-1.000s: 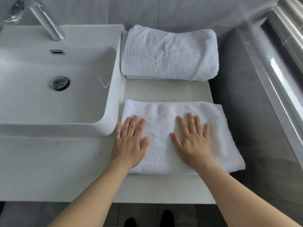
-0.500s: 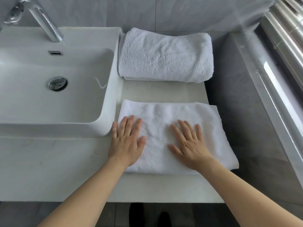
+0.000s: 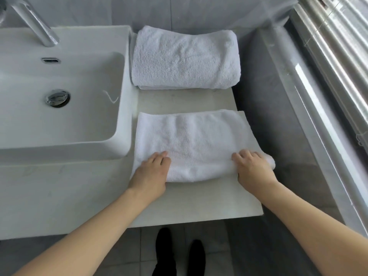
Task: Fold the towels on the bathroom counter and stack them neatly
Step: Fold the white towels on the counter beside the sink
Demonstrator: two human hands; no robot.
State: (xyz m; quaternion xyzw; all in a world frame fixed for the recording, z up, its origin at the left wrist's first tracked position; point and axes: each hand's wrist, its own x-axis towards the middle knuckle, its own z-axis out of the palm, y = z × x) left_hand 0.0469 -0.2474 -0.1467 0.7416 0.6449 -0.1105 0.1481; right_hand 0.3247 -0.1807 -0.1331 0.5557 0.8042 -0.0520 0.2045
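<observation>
A thin white towel (image 3: 196, 142) lies folded flat on the pale counter (image 3: 199, 202), just right of the sink. My left hand (image 3: 152, 172) grips its near left corner with the fingers curled under the edge. My right hand (image 3: 252, 169) grips the near right corner, where the cloth bunches up at the counter's edge. A thicker folded white towel (image 3: 185, 58) rests at the back of the counter against the wall, apart from the near one.
A white basin (image 3: 65, 100) with a chrome drain and faucet (image 3: 37, 22) fills the left side. A grey ledge and a window with blinds (image 3: 334, 56) run along the right. The counter's right edge drops off; dark shoes (image 3: 179, 253) stand on the tiled floor below.
Both hands slid back from lying flat on the near towel to its near edge and closed on the corners. The near edge is now lifted and bunched.
</observation>
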